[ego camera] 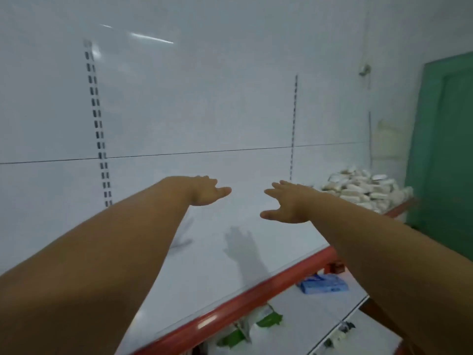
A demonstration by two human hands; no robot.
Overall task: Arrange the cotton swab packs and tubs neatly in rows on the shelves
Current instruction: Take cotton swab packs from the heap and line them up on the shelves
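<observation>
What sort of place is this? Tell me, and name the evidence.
Probably a shop: slotted uprights on a white back panel, a red-edged shelf, and heaped cotton swab packs at its right end.

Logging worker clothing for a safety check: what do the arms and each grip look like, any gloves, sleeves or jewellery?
The left grip and right grip are bare hands: no gloves, and no rings or watch that this blurred view shows. The left forearm and right forearm are uncovered too, with no sleeve edge in frame.

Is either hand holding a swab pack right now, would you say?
No: the left hand and right hand are both open; the packs lie heaped apart.
</observation>
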